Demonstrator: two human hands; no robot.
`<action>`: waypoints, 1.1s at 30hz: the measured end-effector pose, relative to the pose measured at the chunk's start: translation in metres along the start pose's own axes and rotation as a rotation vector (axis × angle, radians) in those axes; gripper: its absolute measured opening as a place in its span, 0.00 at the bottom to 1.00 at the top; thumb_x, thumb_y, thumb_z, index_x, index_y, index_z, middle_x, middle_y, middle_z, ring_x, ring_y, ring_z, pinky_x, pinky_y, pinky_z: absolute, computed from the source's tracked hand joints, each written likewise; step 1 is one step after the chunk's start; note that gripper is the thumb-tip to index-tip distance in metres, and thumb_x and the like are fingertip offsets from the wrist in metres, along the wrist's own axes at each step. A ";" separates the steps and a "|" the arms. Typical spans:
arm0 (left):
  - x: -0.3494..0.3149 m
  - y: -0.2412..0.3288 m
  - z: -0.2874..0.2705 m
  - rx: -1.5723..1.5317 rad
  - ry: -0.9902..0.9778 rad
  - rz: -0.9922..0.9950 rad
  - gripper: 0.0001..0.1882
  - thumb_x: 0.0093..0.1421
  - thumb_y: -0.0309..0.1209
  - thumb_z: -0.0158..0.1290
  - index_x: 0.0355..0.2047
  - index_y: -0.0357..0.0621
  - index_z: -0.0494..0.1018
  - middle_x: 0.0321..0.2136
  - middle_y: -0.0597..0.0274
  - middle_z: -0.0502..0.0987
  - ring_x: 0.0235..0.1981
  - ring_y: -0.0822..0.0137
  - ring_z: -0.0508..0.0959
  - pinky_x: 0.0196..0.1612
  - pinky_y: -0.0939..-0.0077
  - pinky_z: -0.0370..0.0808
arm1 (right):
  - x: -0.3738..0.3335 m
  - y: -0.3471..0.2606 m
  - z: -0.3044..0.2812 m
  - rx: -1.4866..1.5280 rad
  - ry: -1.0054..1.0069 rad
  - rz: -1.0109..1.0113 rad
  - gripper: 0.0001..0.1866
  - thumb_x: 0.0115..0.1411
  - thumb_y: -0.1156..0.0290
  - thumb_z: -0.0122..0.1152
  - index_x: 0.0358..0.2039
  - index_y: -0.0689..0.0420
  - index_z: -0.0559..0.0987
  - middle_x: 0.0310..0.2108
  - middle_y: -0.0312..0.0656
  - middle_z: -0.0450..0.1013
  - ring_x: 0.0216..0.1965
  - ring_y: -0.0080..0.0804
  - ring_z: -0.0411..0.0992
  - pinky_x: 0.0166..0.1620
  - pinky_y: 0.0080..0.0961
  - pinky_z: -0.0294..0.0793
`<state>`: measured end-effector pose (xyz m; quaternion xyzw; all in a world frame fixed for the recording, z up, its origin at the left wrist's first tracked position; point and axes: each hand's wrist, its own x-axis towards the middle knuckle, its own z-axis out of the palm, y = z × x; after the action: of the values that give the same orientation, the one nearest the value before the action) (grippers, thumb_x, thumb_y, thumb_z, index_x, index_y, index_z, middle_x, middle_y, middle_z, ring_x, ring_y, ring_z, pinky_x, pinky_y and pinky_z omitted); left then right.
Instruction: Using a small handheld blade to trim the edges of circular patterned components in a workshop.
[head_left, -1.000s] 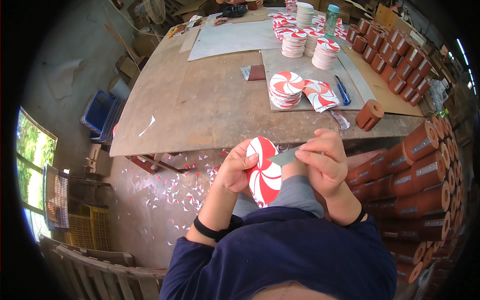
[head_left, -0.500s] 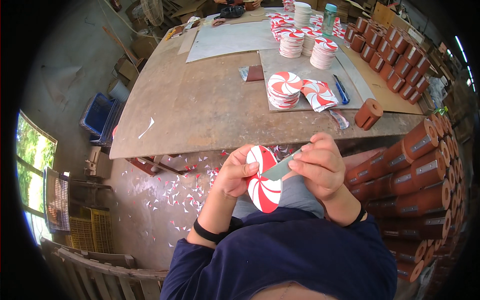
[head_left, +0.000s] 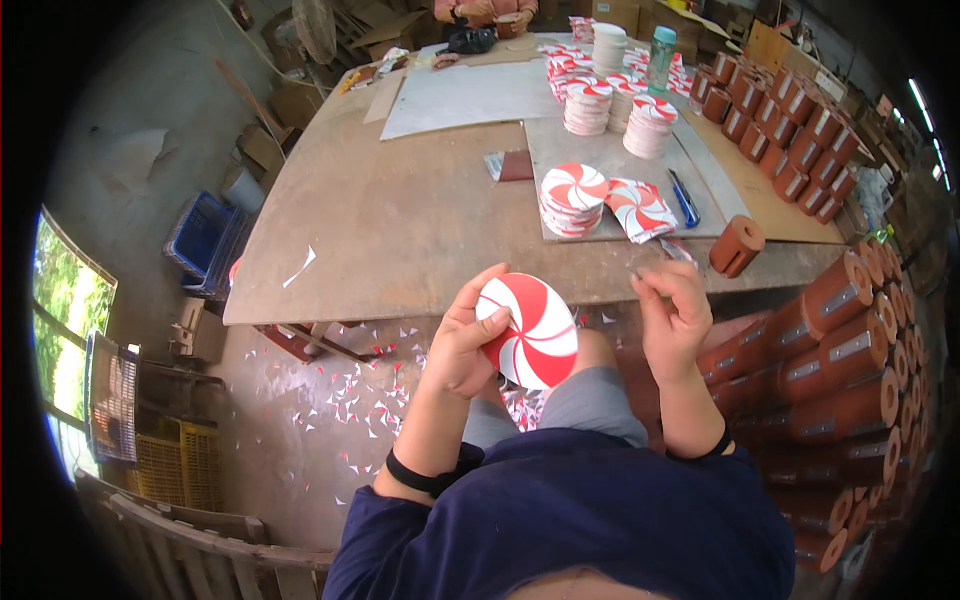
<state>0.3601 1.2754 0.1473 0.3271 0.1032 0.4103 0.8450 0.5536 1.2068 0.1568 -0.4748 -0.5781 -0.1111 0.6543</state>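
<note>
l. hand: closed in a pinch on the striped disc, thumb on the front face at the l. rim, fingers behind. disc is red & white, tilted, held above the lap, nr the front edge of the table.

r. hand: raised to the r. of the disc, apart from it; fingers bent, thumb & index tips close tog. a faint blur shows at the tips; cannot tell if they grip anything.

table, front r.: short disc stack stands just beside a pile of rough-edged striped pieces; blue cutter lies to the r. of the pile. brown tube w/ slot stands nr the table edge, past the r. hand.

table, rear r.: taller disc stacks, bottle w/ teal cap, & a group of brown cylinders.

floor: red & white scraps scattered below the table. far r.: stacked brown tubes, lying on their sides.

far end: a co-worker at the table.
</note>
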 end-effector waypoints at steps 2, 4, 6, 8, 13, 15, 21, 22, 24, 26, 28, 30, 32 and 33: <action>0.007 -0.002 -0.001 -0.038 0.165 0.062 0.21 0.50 0.18 0.45 0.46 0.37 0.59 0.37 0.55 0.69 0.41 0.65 0.69 0.45 0.71 0.66 | -0.008 0.009 -0.004 0.025 0.001 0.138 0.07 0.42 0.85 0.57 0.24 0.62 0.72 0.22 0.38 0.65 0.24 0.24 0.63 0.28 0.15 0.62; 0.008 0.000 -0.004 -0.048 0.185 0.068 0.20 0.49 0.17 0.45 0.45 0.37 0.60 0.37 0.55 0.70 0.39 0.65 0.70 0.44 0.71 0.67 | -0.017 0.013 -0.004 0.067 0.019 0.210 0.07 0.42 0.85 0.56 0.24 0.62 0.72 0.23 0.38 0.65 0.24 0.24 0.63 0.29 0.15 0.62; 0.008 0.001 -0.014 -0.036 0.199 0.080 0.16 0.48 0.17 0.45 0.40 0.37 0.62 0.34 0.54 0.70 0.35 0.65 0.72 0.41 0.71 0.69 | -0.021 0.013 -0.007 0.124 -0.004 0.344 0.07 0.43 0.85 0.55 0.25 0.63 0.72 0.24 0.37 0.66 0.25 0.22 0.63 0.31 0.13 0.62; 0.009 0.004 -0.019 -0.032 0.228 0.082 0.15 0.48 0.16 0.45 0.38 0.37 0.62 0.33 0.54 0.71 0.34 0.65 0.72 0.41 0.71 0.70 | -0.025 0.013 -0.006 0.213 0.015 0.399 0.07 0.44 0.85 0.55 0.26 0.64 0.72 0.25 0.37 0.66 0.25 0.21 0.63 0.31 0.13 0.62; 0.013 0.012 -0.018 -0.154 0.189 0.044 0.23 0.49 0.16 0.40 0.47 0.37 0.55 0.42 0.50 0.65 0.43 0.60 0.68 0.46 0.64 0.66 | -0.031 0.023 -0.004 0.347 0.006 0.519 0.08 0.45 0.84 0.55 0.29 0.64 0.72 0.26 0.36 0.67 0.27 0.18 0.64 0.32 0.13 0.63; 0.016 0.013 -0.016 -0.169 0.181 0.038 0.26 0.50 0.16 0.38 0.51 0.37 0.50 0.47 0.50 0.60 0.48 0.58 0.64 0.49 0.62 0.63 | -0.030 0.022 -0.002 0.360 0.023 0.549 0.08 0.45 0.85 0.55 0.29 0.64 0.72 0.27 0.36 0.67 0.28 0.18 0.64 0.32 0.13 0.63; 0.016 0.010 -0.006 -0.367 0.153 0.014 0.22 0.54 0.19 0.36 0.51 0.36 0.51 0.46 0.51 0.62 0.47 0.61 0.65 0.50 0.65 0.63 | -0.028 0.010 0.002 0.385 -0.011 0.571 0.09 0.46 0.86 0.54 0.30 0.64 0.71 0.28 0.36 0.66 0.29 0.18 0.65 0.32 0.12 0.63; 0.015 0.009 -0.009 -0.373 0.103 0.004 0.21 0.54 0.20 0.36 0.50 0.37 0.51 0.46 0.53 0.62 0.47 0.61 0.65 0.50 0.65 0.64 | -0.029 0.009 0.003 0.389 -0.016 0.571 0.09 0.46 0.86 0.54 0.30 0.64 0.71 0.28 0.36 0.66 0.29 0.18 0.65 0.32 0.12 0.63; 0.014 0.010 -0.007 -0.411 0.086 -0.013 0.22 0.54 0.20 0.36 0.51 0.39 0.50 0.46 0.52 0.63 0.46 0.61 0.67 0.47 0.66 0.66 | -0.030 0.007 0.004 0.391 -0.018 0.587 0.09 0.45 0.87 0.53 0.30 0.64 0.71 0.27 0.36 0.65 0.29 0.18 0.65 0.32 0.12 0.63; 0.013 0.010 -0.003 -0.449 0.066 -0.038 0.23 0.54 0.20 0.35 0.52 0.41 0.49 0.46 0.51 0.63 0.44 0.61 0.68 0.45 0.67 0.68 | -0.032 0.008 0.004 0.402 -0.027 0.585 0.09 0.46 0.87 0.53 0.30 0.64 0.72 0.27 0.36 0.65 0.29 0.18 0.65 0.32 0.11 0.63; 0.011 0.010 0.000 -0.554 0.074 -0.042 0.22 0.54 0.20 0.36 0.51 0.41 0.52 0.44 0.51 0.65 0.41 0.62 0.70 0.40 0.67 0.71 | -0.033 0.005 0.003 0.416 -0.035 0.585 0.09 0.46 0.87 0.53 0.30 0.64 0.72 0.27 0.36 0.65 0.29 0.18 0.65 0.32 0.11 0.63; 0.011 0.008 0.000 -0.566 0.075 -0.064 0.20 0.54 0.20 0.36 0.49 0.40 0.54 0.41 0.51 0.66 0.38 0.62 0.71 0.38 0.69 0.73 | -0.032 0.002 0.002 0.438 -0.041 0.604 0.09 0.46 0.87 0.53 0.30 0.64 0.72 0.27 0.36 0.65 0.29 0.18 0.65 0.31 0.11 0.63; 0.011 0.006 -0.001 -0.580 0.079 -0.088 0.19 0.54 0.21 0.36 0.48 0.40 0.56 0.39 0.52 0.68 0.36 0.62 0.72 0.36 0.71 0.74 | -0.033 0.002 0.000 0.428 -0.044 0.615 0.09 0.46 0.87 0.53 0.30 0.64 0.72 0.27 0.36 0.65 0.29 0.18 0.65 0.31 0.11 0.63; 0.012 0.005 0.002 -0.601 0.103 -0.094 0.16 0.54 0.21 0.37 0.45 0.37 0.58 0.36 0.52 0.69 0.34 0.63 0.72 0.35 0.72 0.74 | -0.033 0.002 -0.001 0.419 -0.047 0.618 0.09 0.46 0.87 0.53 0.30 0.64 0.72 0.27 0.35 0.65 0.29 0.18 0.65 0.31 0.11 0.63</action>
<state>0.3656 1.2859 0.1526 0.0362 0.0350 0.3988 0.9157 0.5457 1.1942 0.1277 -0.4852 -0.4328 0.2232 0.7263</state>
